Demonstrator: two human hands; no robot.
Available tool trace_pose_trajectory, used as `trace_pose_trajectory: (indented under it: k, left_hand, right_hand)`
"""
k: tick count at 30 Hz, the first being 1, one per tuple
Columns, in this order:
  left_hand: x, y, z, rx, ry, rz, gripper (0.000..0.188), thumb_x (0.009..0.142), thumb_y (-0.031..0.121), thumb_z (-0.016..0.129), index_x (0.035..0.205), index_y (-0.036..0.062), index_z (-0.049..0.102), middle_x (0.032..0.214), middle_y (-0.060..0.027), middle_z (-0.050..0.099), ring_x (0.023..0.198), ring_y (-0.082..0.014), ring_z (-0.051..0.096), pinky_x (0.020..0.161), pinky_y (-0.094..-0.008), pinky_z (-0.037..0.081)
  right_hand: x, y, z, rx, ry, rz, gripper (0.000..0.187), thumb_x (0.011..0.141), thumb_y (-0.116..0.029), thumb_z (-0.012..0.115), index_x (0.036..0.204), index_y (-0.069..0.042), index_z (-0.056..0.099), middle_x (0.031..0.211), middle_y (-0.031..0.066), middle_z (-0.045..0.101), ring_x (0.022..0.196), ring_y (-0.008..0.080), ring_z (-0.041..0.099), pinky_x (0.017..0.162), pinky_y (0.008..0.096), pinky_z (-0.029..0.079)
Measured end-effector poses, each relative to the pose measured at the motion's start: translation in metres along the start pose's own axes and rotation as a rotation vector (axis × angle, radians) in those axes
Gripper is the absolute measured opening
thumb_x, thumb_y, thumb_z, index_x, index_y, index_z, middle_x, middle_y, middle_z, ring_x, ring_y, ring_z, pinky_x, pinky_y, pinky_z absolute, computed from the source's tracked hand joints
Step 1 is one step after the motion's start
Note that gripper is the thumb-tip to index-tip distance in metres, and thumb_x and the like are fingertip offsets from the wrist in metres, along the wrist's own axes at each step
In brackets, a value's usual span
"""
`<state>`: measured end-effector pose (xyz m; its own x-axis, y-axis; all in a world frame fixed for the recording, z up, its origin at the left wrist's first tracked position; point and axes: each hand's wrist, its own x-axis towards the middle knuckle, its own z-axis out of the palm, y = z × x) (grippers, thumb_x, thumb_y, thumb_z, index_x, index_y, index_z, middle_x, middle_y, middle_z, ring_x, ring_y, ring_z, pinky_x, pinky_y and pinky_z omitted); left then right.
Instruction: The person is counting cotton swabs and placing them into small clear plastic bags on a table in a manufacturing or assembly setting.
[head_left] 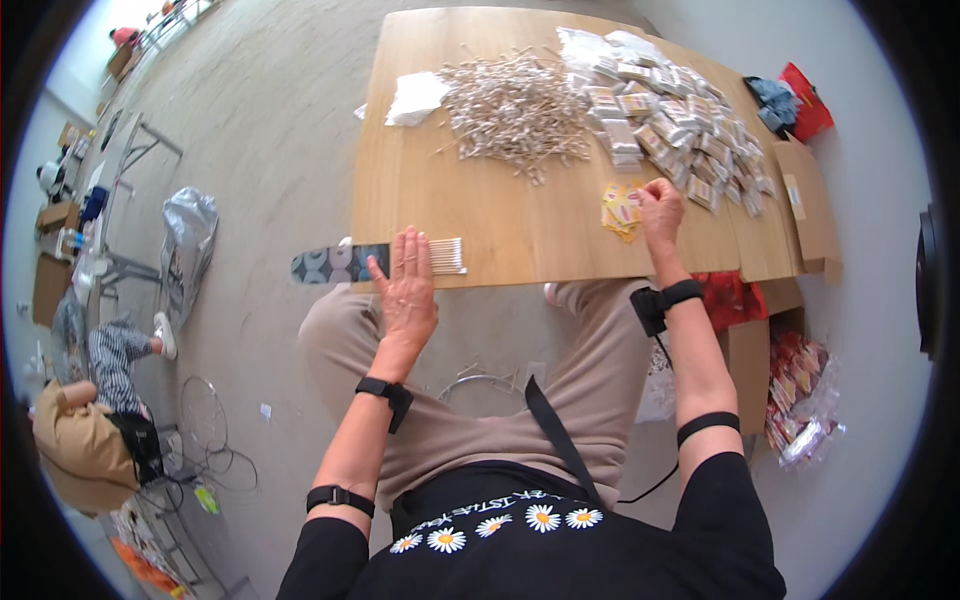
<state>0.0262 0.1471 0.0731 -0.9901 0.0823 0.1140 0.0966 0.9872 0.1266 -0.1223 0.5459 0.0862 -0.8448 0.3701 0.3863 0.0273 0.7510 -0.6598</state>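
Observation:
My left hand point(408, 295) lies flat near the table's front edge, fingers stretched out. Under it is a dark strip patterned with grey rounded shapes point(335, 264), whose left end juts past the table edge. A row of cotton swabs point(447, 256) lies side by side, showing just right of my left fingers. My right hand point(661, 212) is closed in a pinch at the right side of several small yellow printed cards point(620, 208). Whether a card is between its fingertips is hidden. Farther back spreads a big heap of loose cotton swabs point(515, 110).
Many small clear-wrapped packs point(690, 135) are piled at the table's back right. A white sheet point(416, 98) lies left of the swab heap. An open cardboard box point(803, 200) stands against the right edge, and red packaging point(800, 390) lies below. Another person sits far left.

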Motion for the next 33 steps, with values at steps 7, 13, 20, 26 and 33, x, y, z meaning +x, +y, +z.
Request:
trace_pose_trajectory:
  k: [7, 13, 20, 26, 33]
  left_hand:
    - [-0.001, -0.002, 0.009, 0.024, 0.052, 0.004, 0.092, 0.074, 0.005, 0.067, 0.156, 0.0043, 0.027, 0.164, -0.0103, 0.024, 0.154, -0.0250, 0.019, 0.118, -0.0650, 0.010]
    - [-0.001, 0.000, 0.013, 0.029, 0.087, -0.009, 0.081, 0.081, 0.005, 0.061, 0.156, 0.0057, 0.028, 0.164, -0.0099, 0.026, 0.153, -0.0244, 0.022, 0.119, -0.0653, 0.010]
    - [-0.002, -0.002, 0.011, 0.021, 0.087, -0.016, 0.081, 0.081, 0.006, 0.061, 0.156, 0.0068, 0.029, 0.163, -0.0091, 0.027, 0.153, -0.0241, 0.023, 0.119, -0.0652, 0.009]
    - [-0.001, -0.001, 0.018, 0.037, 0.122, 0.007, 0.091, 0.074, 0.004, 0.065, 0.157, 0.0109, 0.027, 0.164, -0.0098, 0.026, 0.153, -0.0246, 0.022, 0.118, -0.0652, 0.008]
    - [-0.002, -0.006, 0.016, 0.034, 0.101, 0.011, 0.103, 0.064, 0.004, 0.074, 0.157, 0.0135, 0.029, 0.165, -0.0103, 0.023, 0.154, -0.0254, 0.018, 0.118, -0.0641, 0.009]
  right_hand:
    - [-0.063, -0.126, 0.054, 0.559, -0.729, -0.073, 0.004, 0.083, -0.002, 0.066, 0.081, -0.001, 0.069, 0.073, 0.0066, 0.069, 0.067, 0.0147, 0.067, 0.065, 0.0289, 0.052]
    - [-0.125, -0.191, 0.108, 0.304, -0.888, -0.200, 0.007, 0.077, -0.009, 0.070, 0.079, -0.003, 0.073, 0.072, 0.0132, 0.070, 0.065, 0.0224, 0.068, 0.063, 0.0342, 0.053]
    - [-0.136, -0.204, 0.116, 0.117, -0.864, -0.168, 0.006, 0.076, -0.012, 0.071, 0.078, -0.006, 0.073, 0.076, 0.0134, 0.072, 0.072, 0.0279, 0.071, 0.068, 0.0386, 0.056]
    - [-0.136, -0.203, 0.116, 0.054, -0.780, -0.251, 0.007, 0.078, -0.014, 0.071, 0.079, -0.007, 0.073, 0.082, 0.0166, 0.072, 0.081, 0.0344, 0.071, 0.074, 0.0438, 0.057]
    - [-0.126, -0.187, 0.103, -0.012, -0.544, -0.397, 0.010, 0.081, -0.015, 0.068, 0.084, -0.005, 0.070, 0.087, 0.0152, 0.069, 0.085, 0.0322, 0.068, 0.074, 0.0437, 0.054]
